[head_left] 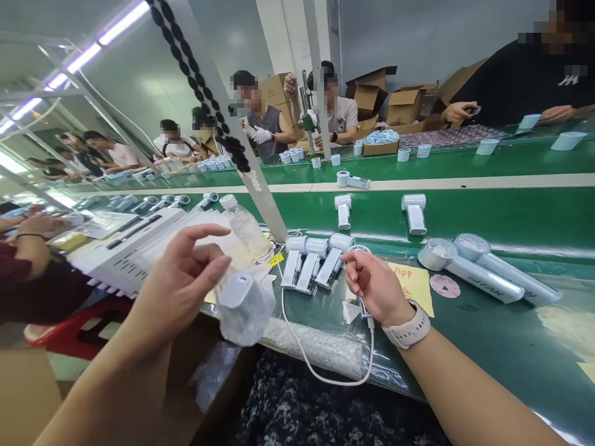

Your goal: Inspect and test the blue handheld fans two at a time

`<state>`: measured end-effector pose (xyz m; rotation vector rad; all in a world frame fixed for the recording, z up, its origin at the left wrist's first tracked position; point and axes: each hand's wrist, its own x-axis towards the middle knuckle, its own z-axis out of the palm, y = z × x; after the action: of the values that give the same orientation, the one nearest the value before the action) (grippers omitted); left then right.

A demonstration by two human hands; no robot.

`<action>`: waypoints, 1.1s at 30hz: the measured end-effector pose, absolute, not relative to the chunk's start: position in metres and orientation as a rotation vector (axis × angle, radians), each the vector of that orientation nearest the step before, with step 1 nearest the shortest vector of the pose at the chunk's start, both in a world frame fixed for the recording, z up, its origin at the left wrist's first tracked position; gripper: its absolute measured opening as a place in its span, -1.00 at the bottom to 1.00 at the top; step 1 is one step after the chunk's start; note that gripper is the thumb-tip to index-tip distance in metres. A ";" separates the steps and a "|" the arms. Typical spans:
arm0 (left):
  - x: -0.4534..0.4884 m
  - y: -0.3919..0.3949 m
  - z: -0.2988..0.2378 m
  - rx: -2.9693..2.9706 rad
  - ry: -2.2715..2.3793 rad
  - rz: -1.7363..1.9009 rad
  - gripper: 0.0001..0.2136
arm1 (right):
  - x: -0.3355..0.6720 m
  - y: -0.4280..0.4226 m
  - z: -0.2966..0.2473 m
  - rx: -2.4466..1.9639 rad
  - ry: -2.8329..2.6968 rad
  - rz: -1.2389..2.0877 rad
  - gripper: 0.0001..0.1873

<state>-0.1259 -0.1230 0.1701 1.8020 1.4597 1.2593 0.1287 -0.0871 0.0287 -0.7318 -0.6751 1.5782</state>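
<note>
My left hand (193, 279) is raised at the left, thumb and index finger spread with a gap between them. Just below its thumb is a pale handheld fan in a clear plastic bag (248, 316), its port end towards me; I cannot tell whether any finger touches it. My right hand (374, 285), with a watch on the wrist, has its fingers curled over another handheld fan (365, 310), mostly hidden beneath it. A white cable (320, 376) runs into this fan's lower end. Beside it, several small fans (309, 266) lie in a row on the bench.
A clear bottle (244, 226) and a white slotted rack (132, 248) stand left. Two larger fans (483, 272) lie right, near a yellow note (413, 285). A slanted post (260, 192) rises ahead. Fans sit on the green belt (465, 210); co-workers (263, 118) sit beyond.
</note>
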 end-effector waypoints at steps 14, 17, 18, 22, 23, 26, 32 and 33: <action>-0.150 -0.125 0.149 1.814 1.664 1.173 -0.82 | 0.124 -0.098 0.018 -0.897 -1.223 1.386 -0.81; -0.136 -0.124 0.140 1.778 1.575 1.185 -0.84 | 0.115 -0.112 0.017 -0.795 -1.683 1.098 -0.76; -0.130 -0.123 0.139 1.787 1.543 1.163 -0.83 | 0.111 -0.116 0.017 -0.739 -1.803 1.012 -0.69; -0.105 -0.120 0.133 1.878 1.432 0.998 -0.81 | 0.102 -0.125 0.012 -0.637 -2.005 0.755 -0.54; -0.099 -0.119 0.131 1.897 1.412 0.952 -0.81 | 0.102 -0.124 0.012 -0.642 -2.010 0.714 -0.55; -0.086 -0.116 0.127 1.931 1.379 0.850 -0.81 | 0.105 -0.120 0.013 -0.631 -2.036 0.615 -0.65; -0.077 -0.108 0.120 2.000 1.446 0.787 -0.81 | 0.107 -0.116 0.012 -0.628 -2.236 0.347 -0.85; -0.077 -0.107 0.120 2.013 1.462 0.774 -0.81 | 0.106 -0.116 0.010 -0.641 -2.280 0.313 -0.90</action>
<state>-0.0770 -0.1067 0.1200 2.0126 1.4619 0.7741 0.1056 -0.1160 0.0102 -0.6410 -2.2803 0.3127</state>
